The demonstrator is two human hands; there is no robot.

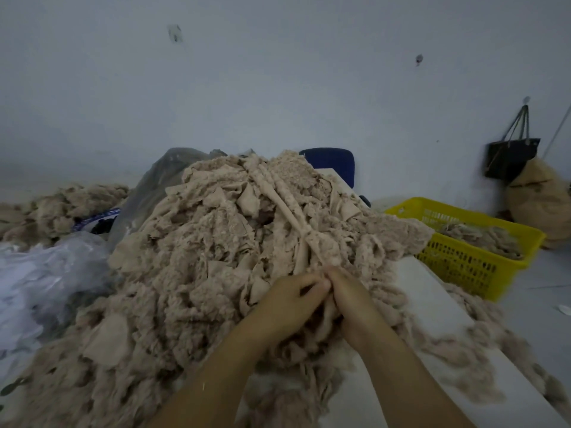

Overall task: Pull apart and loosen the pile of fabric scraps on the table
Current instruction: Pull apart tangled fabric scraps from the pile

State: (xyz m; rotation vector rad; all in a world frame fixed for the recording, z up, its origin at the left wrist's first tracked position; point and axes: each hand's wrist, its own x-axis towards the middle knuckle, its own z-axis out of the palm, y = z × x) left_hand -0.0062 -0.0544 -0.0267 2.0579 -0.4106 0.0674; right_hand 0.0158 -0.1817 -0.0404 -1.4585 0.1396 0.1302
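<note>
Beside the pile of fabric scraps (216,257), on its right, we see a yellow basket (463,267) with slotted walls, holding a smaller wad of the same beige scraps. Behind the pile a greyish clear plastic bag (160,183) rises on the left, and the dark blue back of a chair (333,165) shows on the right. Against the pile's left side lies crumpled white plastic (40,279), and beyond that a second, lower heap (61,205) of beige scraps with a blue-and-white thing half hidden beside it (we cannot tell what it is). Far right of the pile, past the basket, a black bag (509,156) hangs by its straps above a stuffed tan sack (540,205). Both forearms cross the pile's near edge and hide part of it.

At the near right slope of the pile the left hand (287,301) and right hand (352,301) meet, touching each other, fingers curled. Together they pinch the near end of a twisted strip (287,211) that runs from them up over the pile to its top. Their fingertips hide the very end of the strip. The pile rises in front of the hands and spreads to their left.

Under the pile is a white table (432,291), bare on the pile's right, where thin loose scraps trail along it. Behind the pile stands a pale grey-blue wall (278,88) with two small dark marks
</note>
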